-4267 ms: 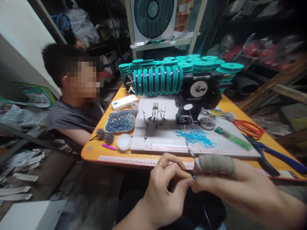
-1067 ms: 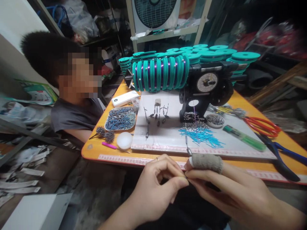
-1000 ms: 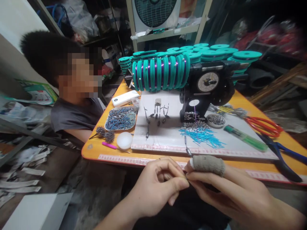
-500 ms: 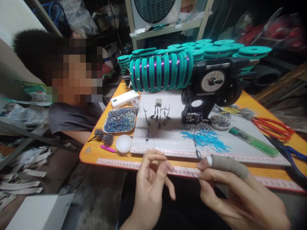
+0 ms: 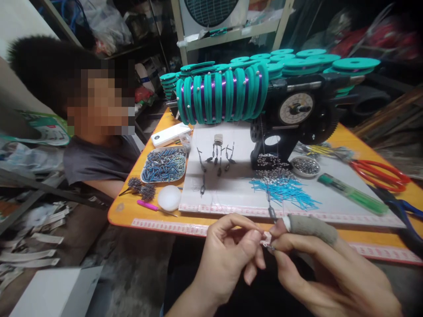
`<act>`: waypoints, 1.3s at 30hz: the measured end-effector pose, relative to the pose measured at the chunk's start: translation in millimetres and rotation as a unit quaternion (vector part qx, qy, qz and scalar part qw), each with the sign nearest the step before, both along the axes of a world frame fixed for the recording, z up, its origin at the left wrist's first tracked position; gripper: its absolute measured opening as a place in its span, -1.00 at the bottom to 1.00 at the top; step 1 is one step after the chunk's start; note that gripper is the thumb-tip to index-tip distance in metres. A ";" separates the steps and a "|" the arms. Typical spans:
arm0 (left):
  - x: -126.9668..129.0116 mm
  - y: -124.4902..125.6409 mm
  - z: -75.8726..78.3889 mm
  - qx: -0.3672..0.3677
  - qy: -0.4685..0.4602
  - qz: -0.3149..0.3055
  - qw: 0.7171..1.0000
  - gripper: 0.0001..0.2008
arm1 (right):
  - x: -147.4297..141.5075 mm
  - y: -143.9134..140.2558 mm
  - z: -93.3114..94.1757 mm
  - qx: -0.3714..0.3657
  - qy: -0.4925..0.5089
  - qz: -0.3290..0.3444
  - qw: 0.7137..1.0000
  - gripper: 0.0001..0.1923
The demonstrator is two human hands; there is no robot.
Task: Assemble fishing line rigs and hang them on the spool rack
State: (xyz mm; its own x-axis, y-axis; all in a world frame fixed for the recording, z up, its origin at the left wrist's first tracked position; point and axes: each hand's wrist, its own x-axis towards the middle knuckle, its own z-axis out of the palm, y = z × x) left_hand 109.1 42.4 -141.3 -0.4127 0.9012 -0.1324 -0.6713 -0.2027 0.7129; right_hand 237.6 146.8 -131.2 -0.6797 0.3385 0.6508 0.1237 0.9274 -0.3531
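Head view: left hand (image 5: 228, 259) and right hand (image 5: 317, 268) meeting fingertip to fingertip just below the near edge of the orange counter (image 5: 155, 220). Fingers of both pressed together, pinching a tiny metal piece (image 5: 267, 243) between them. Grey sleeve (image 5: 310, 225) over right forefinger. Blue tubes (image 5: 284, 193) scattered on white board (image 5: 231, 185) beyond.

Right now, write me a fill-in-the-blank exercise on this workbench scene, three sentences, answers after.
1. The right hand wears a grey fabric sleeve on its ____ finger.
2. The scissors lying at the table's right side have ____ handles.
3. The line wound between the teal discs of the winding machine is ____ in colour.

Missing words: index; red; purple
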 end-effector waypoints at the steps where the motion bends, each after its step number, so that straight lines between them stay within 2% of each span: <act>1: 0.4 -0.9 -2.3 -0.006 0.050 0.004 0.999 -0.75 | -0.4 -0.7 1.4 -0.006 0.005 -0.004 1.000 -0.93; 5: 1.6 -5.9 -4.7 -0.050 0.188 0.022 0.981 -0.82 | -3.1 -1.6 5.2 -0.015 0.007 -0.007 1.000 -0.94; 10: 1.9 -9.0 -0.1 -0.054 0.302 0.058 0.950 -0.96 | -7.9 -1.4 3.8 -0.071 0.007 0.005 0.997 -0.89; 14: 1.1 -9.9 0.5 -0.045 0.353 0.076 0.931 -0.94 | -11.8 -1.6 8.5 -0.085 0.016 0.019 0.996 -0.93; 18: -0.4 -11.5 -1.1 -0.048 0.357 0.073 0.930 -0.93 | -13.0 -0.3 14.8 -0.084 0.010 0.044 0.995 -0.97; 21: 0.2 -11.1 -3.9 -0.041 0.326 0.085 0.941 -0.94 | -12.0 0.0 14.2 -0.079 -0.005 0.046 0.996 -0.93; 26: 5.3 -7.4 -8.7 -0.025 0.213 0.132 0.968 -0.94 | -8.9 -3.7 2.8 0.024 -0.002 0.002 1.000 -0.89; 30: 7.4 -7.4 -7.7 -0.026 0.227 0.149 0.962 -0.82 | -5.5 -5.4 -8.1 0.076 -0.027 0.006 0.997 -0.82; 32: 6.5 -8.7 -5.6 -0.037 0.280 0.161 0.946 -0.80 | -4.0 -5.5 -11.2 0.112 -0.034 0.007 0.993 -0.78; 37: 3.6 -12.8 -1.9 -0.044 0.430 0.198 0.880 -0.92 | -5.4 -7.9 -11.2 0.182 -0.027 -0.002 0.983 -0.73; 39: 3.6 -14.2 -3.1 -0.035 0.503 0.198 0.840 -0.91 | -7.7 -9.2 -10.8 0.191 -0.014 -0.010 0.981 -0.76</act>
State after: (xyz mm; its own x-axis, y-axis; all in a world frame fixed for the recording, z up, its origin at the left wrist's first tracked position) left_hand 112.7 28.2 -144.4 -0.6135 0.6708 0.4168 0.3892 -0.2025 0.8986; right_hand 229.9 137.6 -142.0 -0.6953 0.0867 0.7134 0.1476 0.9888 0.0236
